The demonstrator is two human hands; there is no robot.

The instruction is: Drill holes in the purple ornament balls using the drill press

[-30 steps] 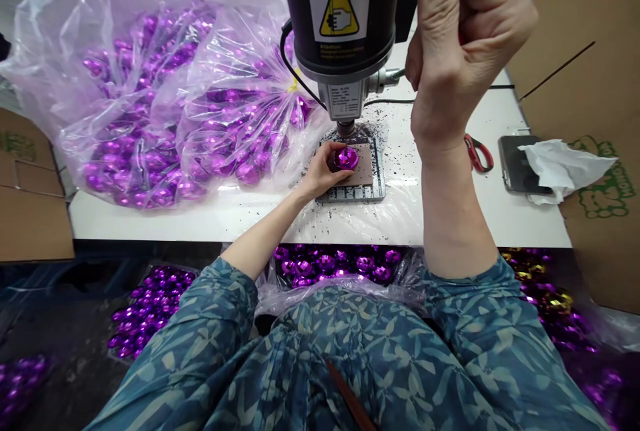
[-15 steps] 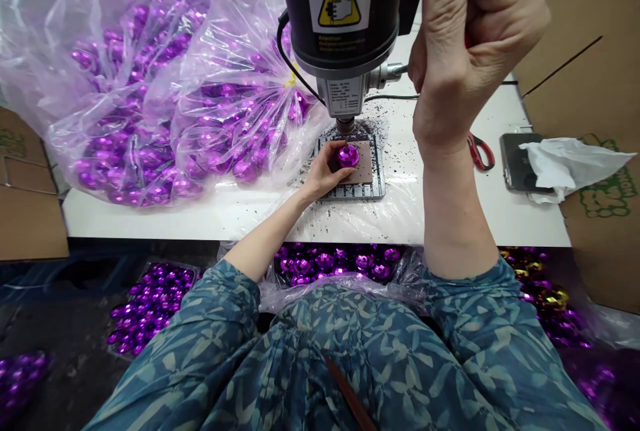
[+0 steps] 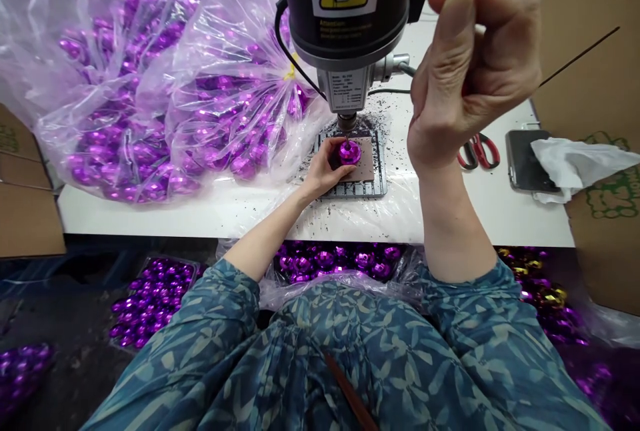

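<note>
A small purple mirrored ball [image 3: 349,151] rests on a brown board on the metal base plate [image 3: 379,185] of a drill press [image 3: 347,87]. My left hand [image 3: 327,167] is closed on the ball from the left, thumb in front and fingers behind. The drill bit comes down to the top of the ball; whether it has entered cannot be made out. My right hand [image 3: 475,71] is raised to the right of the press, fingers curled around the end of its feed lever [image 3: 406,69], whose grip is mostly hidden inside the hand.
Clear bags of purple balls [image 3: 165,104] fill the table's left side. Red-handled scissors [image 3: 479,152], a dark phone [image 3: 530,161] and white tissue [image 3: 570,161] lie right. Cardboard boxes [image 3: 595,97] flank the table. Dark shavings surround the base; a tray of balls [image 3: 340,261] sits below the edge.
My right hand has turned and come slightly down with the lever. The drill chuck is lower, nearer the ball. My left hand keeps the ball in place; the view has shifted slightly.
</note>
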